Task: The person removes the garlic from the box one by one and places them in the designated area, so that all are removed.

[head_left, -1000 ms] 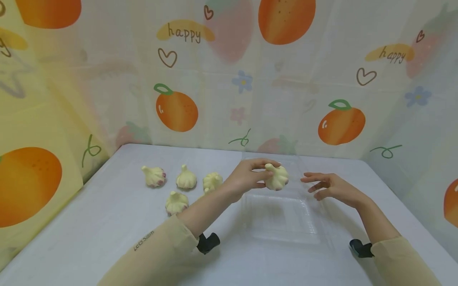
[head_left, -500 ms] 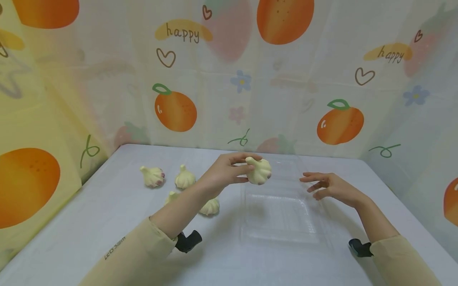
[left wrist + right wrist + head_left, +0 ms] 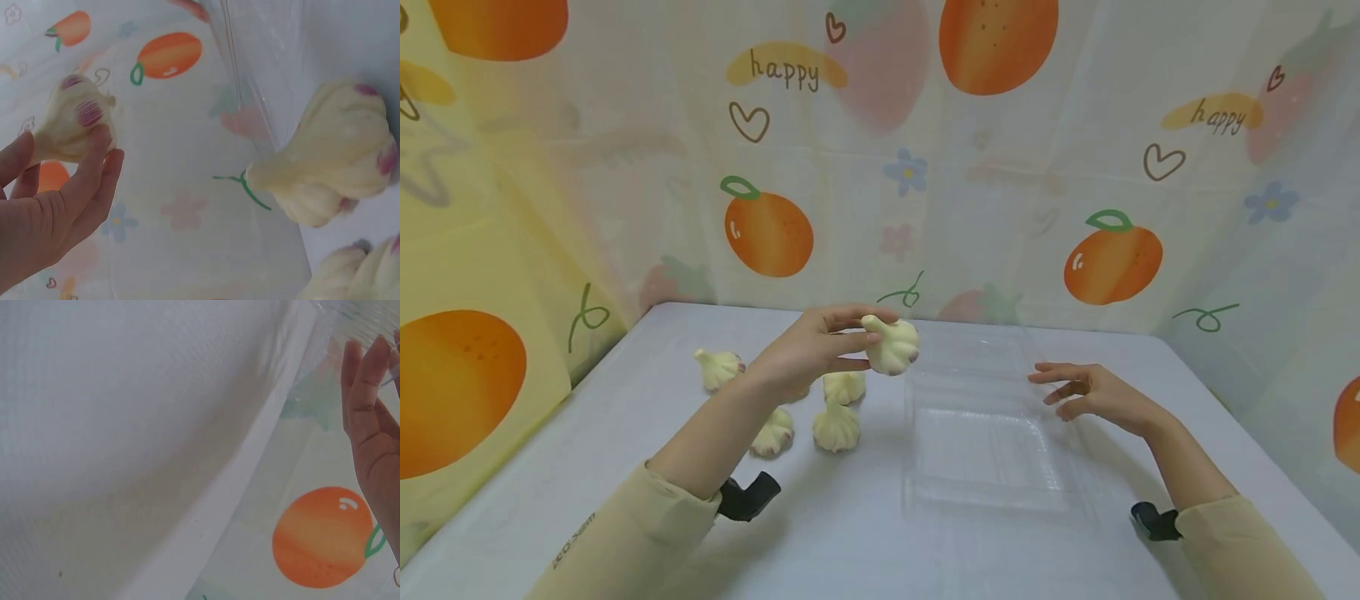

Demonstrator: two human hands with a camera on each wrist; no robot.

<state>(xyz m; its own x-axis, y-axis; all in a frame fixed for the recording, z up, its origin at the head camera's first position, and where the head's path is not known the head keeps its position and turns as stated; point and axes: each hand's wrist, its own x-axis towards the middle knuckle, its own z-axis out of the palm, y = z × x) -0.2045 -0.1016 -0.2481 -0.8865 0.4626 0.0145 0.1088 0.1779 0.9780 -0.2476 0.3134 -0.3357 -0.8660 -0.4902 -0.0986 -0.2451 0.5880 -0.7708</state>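
Note:
My left hand (image 3: 808, 350) grips a pale garlic bulb (image 3: 892, 345) between fingertips and thumb, raised above the table left of a clear plastic box (image 3: 917, 467). Purple streaks mark this bulb in the left wrist view, where its stem points toward the thumb. Several other garlic bulbs (image 3: 836, 427) sit on the table beneath and beside the left forearm, which partly hides some of them. At the box's right side my right hand (image 3: 1101, 396) has loosely bent fingers right at the clear wall. In the right wrist view, clear plastic overlaps the right fingertips.
The white table (image 3: 985, 558) ends at a printed curtain (image 3: 985, 208) behind and at both sides. Behind the box's base stands its clear raised lid (image 3: 977, 346). A black wrist camera (image 3: 748, 497) sticks out from the left cuff, another from the right.
My left hand has moved left with the garlic bulb, from over the box to beside it, uncovering the box's left part. The right hand has stayed in place.

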